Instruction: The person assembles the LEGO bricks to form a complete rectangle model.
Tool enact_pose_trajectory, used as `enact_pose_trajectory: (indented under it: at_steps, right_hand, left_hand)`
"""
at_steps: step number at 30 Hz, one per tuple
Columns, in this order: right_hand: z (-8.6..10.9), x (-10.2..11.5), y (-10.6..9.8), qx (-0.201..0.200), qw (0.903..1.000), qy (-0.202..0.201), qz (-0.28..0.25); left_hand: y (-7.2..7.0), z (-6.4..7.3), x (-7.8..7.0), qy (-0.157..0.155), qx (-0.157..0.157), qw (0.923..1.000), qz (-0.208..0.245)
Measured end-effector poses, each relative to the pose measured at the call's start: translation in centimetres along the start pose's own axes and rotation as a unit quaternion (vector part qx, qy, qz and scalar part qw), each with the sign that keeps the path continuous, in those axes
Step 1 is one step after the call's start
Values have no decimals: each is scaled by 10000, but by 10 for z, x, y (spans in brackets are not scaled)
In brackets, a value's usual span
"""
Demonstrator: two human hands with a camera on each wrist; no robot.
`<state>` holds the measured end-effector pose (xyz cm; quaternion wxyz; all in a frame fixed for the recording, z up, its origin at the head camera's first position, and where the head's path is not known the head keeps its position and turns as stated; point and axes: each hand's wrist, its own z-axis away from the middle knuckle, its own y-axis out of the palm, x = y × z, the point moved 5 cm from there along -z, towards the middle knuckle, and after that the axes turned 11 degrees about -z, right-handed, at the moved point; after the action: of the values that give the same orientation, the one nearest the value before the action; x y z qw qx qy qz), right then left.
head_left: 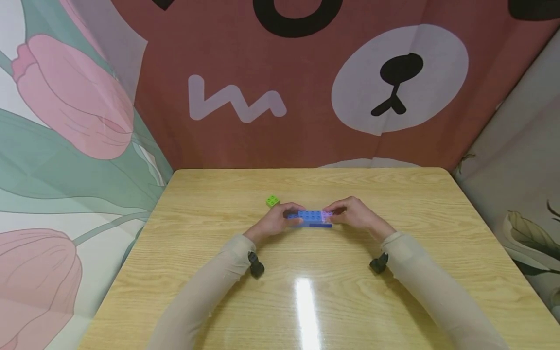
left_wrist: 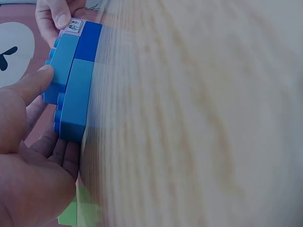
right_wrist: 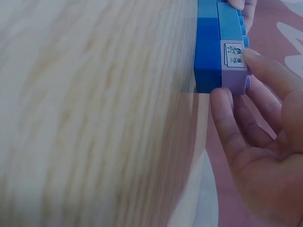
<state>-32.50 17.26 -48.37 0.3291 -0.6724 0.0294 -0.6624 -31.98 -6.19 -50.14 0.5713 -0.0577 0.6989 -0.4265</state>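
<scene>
Lilac plastic is what my right hand (head_left: 356,214) pinches: the printed brick (right_wrist: 233,71) at the right end of the stack (head_left: 310,218), above the dark-blue brick (right_wrist: 207,56) and beside the upper light-blue brick (left_wrist: 64,61). My left hand (head_left: 276,221) grips the other end, thumb against that upper brick, fingers near the exposed end of the lower light-blue brick (left_wrist: 76,101), all down on the wooden table (head_left: 210,204). Whether the printed brick is fully seated, I cannot tell. Uneven pressure from my right thumb could tip it crooked; a slack left hold could let everything skid, and bending could open the lower seam. Swinging my left hand back could knock the green brick (head_left: 272,201) just behind it.
</scene>
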Motion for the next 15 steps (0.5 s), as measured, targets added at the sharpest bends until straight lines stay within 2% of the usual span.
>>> enact_pose_trajectory:
  at_steps: [6,15]
  right_hand:
    - [0,-3,0,55,9998,151,-126]
    - [0,-3,0,167,9996,91,-206]
  left_hand:
    - [0,0,0,-6,-49,10000,-1]
    - [0,-1,0,-148,-95,9998,40]
